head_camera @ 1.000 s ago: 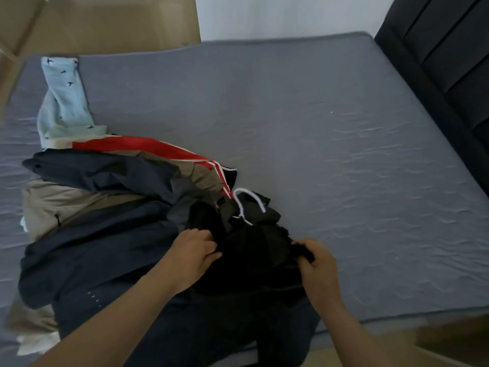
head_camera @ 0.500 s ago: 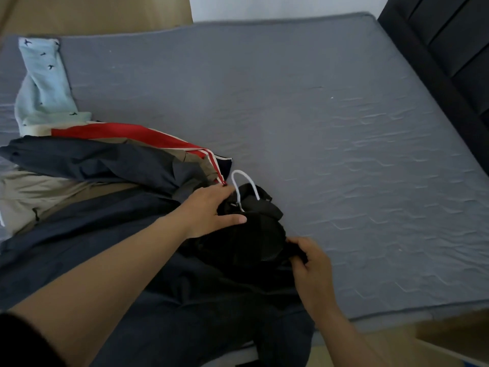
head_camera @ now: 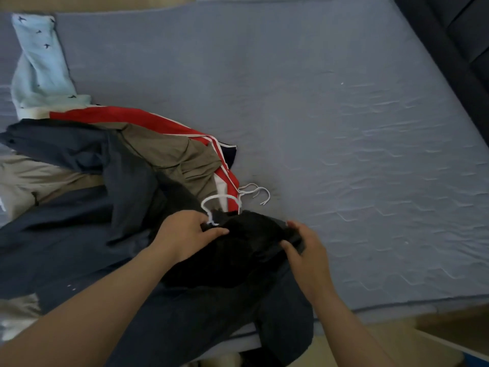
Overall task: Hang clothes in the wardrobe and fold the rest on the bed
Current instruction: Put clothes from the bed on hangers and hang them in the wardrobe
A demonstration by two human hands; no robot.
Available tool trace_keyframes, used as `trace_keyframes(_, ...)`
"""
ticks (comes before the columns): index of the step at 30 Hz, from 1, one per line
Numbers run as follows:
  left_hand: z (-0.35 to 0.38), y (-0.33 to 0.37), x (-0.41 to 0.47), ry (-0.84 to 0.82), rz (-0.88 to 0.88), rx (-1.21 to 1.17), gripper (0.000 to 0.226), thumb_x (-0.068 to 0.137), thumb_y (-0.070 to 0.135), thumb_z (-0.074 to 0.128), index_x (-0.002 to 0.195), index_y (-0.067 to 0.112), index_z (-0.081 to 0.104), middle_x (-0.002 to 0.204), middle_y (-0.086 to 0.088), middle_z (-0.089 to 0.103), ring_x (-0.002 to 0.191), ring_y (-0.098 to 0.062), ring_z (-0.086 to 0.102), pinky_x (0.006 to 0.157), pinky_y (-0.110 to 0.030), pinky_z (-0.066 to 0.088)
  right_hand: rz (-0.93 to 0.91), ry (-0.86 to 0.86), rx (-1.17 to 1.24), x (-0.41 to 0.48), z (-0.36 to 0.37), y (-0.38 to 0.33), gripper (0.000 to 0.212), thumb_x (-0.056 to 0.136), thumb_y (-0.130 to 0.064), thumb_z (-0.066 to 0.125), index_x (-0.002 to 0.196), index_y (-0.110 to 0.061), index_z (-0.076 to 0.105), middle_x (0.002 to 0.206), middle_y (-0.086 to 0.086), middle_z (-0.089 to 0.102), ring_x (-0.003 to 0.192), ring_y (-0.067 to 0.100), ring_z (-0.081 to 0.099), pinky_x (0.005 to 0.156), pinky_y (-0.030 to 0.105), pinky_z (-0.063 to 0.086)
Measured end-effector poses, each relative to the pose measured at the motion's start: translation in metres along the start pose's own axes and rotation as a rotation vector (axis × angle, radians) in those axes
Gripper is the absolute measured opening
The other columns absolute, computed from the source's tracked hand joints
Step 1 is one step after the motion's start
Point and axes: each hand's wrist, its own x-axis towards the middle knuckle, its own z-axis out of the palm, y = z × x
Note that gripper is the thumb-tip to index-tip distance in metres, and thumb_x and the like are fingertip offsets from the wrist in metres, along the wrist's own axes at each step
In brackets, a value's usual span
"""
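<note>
Both hands have hold of the black garment (head_camera: 238, 250): our left hand (head_camera: 185, 234) curls round it right by the white hanger (head_camera: 203, 205) hook, and our right hand (head_camera: 304, 250) pinches its opposite edge. It sits on the right end of the clothes pile (head_camera: 79, 213). Two more hooks (head_camera: 266, 193) poke out at that same end, so lifting could snag them and drag the pile's red-striped piece (head_camera: 127, 117) along.

Crumpled black garment (head_camera: 238, 250) atop clothes pile (head_camera: 79, 207)
</note>
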Motion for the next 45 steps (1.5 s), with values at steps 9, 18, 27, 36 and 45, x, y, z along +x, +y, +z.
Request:
trace_keyframes(9,-0.055,-0.064,-0.097,0.122,-0.394,0.015,0.061,0.076,0.069,0.057,0.046,0.016,0.054,0.047,0.001,0.054,0.05,-0.011,0.054,0.047,-0.028,0.036,0.167,-0.167,-0.059,-0.025,0.02,-0.046,0.044,0.095,-0.018,0.059,0.137,-0.011,0.049,0.137,0.008,0.052,0.124,0.022,0.05,0.103,0.044,0.045)
trace_keyframes(18,-0.042,-0.087,-0.098,0.114,-0.495,-0.028,0.058,0.08,0.068,0.054,0.048,0.021,0.049,0.05,0.003,0.052,0.054,-0.016,0.055,0.049,-0.028,0.036,0.162,-0.132,-0.135,0.011,0.054,-0.053,0.03,0.096,-0.01,0.054,0.125,-0.002,0.059,0.123,0.015,0.062,0.113,0.026,0.058,0.096,0.031,0.042)
trace_keyframes(27,0.002,-0.098,-0.021,0.148,-0.487,0.037,0.054,0.08,0.073,0.048,0.052,0.026,0.045,0.053,0.007,0.05,0.054,-0.01,0.049,0.046,-0.026,0.03,0.36,-0.126,0.083,0.108,0.115,-0.022,0.02,0.094,-0.011,0.048,0.087,-0.002,0.064,0.09,0.02,0.065,0.087,0.033,0.061,0.088,0.051,0.049)
trace_keyframes(36,0.06,-0.13,0.04,0.165,-0.481,0.083,0.054,0.074,0.079,0.046,0.057,0.028,0.049,0.058,0.008,0.054,0.059,-0.011,0.052,0.05,-0.026,0.035,0.751,-0.171,0.697,0.197,0.189,0.0,0.043,0.099,0.003,0.027,0.138,0.021,0.025,0.145,0.039,0.027,0.136,0.049,0.03,0.115,0.046,0.025)
trace_keyframes(45,0.073,-0.143,0.054,0.194,-0.472,0.101,0.061,0.07,0.081,0.048,0.055,0.022,0.051,0.055,0.006,0.054,0.056,-0.009,0.051,0.051,-0.028,0.035,0.945,0.017,1.079,0.221,0.215,-0.003,0.042,0.102,-0.018,0.042,0.138,0.004,0.039,0.144,0.02,0.044,0.132,0.031,0.045,0.099,0.028,0.045)
